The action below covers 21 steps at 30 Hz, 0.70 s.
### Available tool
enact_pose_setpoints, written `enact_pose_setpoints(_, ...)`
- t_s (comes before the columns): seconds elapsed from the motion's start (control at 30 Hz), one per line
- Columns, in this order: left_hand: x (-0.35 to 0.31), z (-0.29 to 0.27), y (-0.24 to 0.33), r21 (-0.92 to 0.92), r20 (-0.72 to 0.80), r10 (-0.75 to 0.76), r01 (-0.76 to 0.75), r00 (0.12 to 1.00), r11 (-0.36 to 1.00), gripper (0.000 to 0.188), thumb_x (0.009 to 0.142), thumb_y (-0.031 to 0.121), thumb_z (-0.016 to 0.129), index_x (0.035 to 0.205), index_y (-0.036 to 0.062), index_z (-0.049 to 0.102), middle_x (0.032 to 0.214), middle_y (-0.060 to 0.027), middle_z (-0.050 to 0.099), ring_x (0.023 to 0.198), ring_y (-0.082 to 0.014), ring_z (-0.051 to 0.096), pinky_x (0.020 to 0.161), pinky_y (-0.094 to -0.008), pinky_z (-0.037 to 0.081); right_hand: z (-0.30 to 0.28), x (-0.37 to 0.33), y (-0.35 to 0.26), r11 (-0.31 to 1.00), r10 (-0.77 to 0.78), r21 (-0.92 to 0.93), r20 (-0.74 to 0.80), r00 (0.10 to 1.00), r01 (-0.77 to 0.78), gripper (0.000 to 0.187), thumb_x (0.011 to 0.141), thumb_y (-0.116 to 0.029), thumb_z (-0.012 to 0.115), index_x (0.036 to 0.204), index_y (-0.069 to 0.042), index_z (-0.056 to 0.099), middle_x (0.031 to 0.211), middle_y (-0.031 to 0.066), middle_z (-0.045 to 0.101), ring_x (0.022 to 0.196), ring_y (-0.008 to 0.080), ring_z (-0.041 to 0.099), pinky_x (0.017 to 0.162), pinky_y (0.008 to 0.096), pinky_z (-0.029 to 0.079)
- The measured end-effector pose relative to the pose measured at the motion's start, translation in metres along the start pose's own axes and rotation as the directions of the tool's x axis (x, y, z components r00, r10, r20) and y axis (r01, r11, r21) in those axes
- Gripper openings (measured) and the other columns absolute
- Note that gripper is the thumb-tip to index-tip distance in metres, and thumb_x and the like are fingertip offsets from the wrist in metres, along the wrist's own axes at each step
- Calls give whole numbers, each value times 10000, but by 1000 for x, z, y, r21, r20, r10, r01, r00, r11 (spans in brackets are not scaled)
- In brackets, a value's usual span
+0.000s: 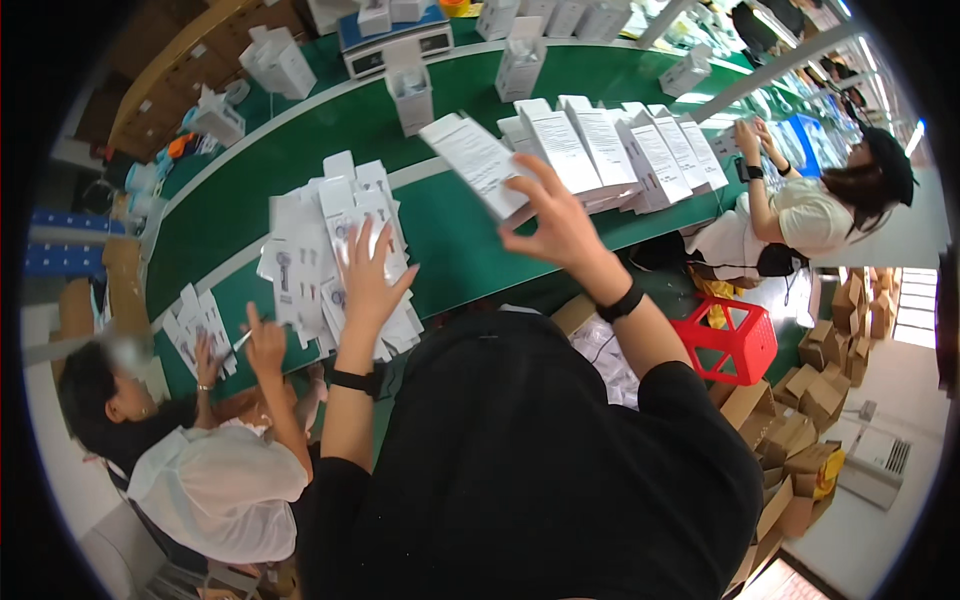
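Note:
My left hand (pixel 367 280) is open, fingers spread over a pile of flat white cartons (pixel 300 255) printed with small pictures. Some cartons in the pile overlap and stick out unevenly. In my right hand (pixel 565 220) is a white box (pixel 470 160) with lines of print, tilted to the left; thumb and fingers are curled around its near end. Right beside it, a row of upright white boxes (pixel 600 150) leans together along the green table (pixel 450 255).
Open-topped white boxes (pixel 408 95) stand on the table's far part. At left a co-worker (pixel 215 480) holds a pen-like item over cartons; another person (pixel 810 200) works at right. A red stool (pixel 735 340) and brown cardboard boxes (pixel 800 400) are at right.

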<state>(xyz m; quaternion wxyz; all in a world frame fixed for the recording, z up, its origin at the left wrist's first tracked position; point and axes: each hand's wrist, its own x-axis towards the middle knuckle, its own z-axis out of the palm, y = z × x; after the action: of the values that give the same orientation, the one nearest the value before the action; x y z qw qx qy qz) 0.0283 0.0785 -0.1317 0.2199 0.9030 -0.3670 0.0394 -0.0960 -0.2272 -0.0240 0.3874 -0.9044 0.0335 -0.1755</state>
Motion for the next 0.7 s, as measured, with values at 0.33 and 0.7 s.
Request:
enact_pose_setpoints(0.33,-77,31,-36,151,314,-86,40,946,988,941,750,417,873,1548,115,478,1682,-188,289,1568,-416,214,1230,-667,178,-19,-16,51,819,-226,-565,-159,961,99,636,708,-234,848,1301,-132,642,1483,188,513,1221,382,619,1038,534,494)
enact_pose_setpoints(0.7,-37,-47,34,-43,-263,159,-176,952,983,171,1018,101,656,1124,-28,695,1090,-160,742,1075,-332,714,1041,-413,524,49,-28,5,947,-286,-147,19,958,286,785,724,-365,884,1373,-40,584,1543,231,418,1474,498,328,1223,635,234)
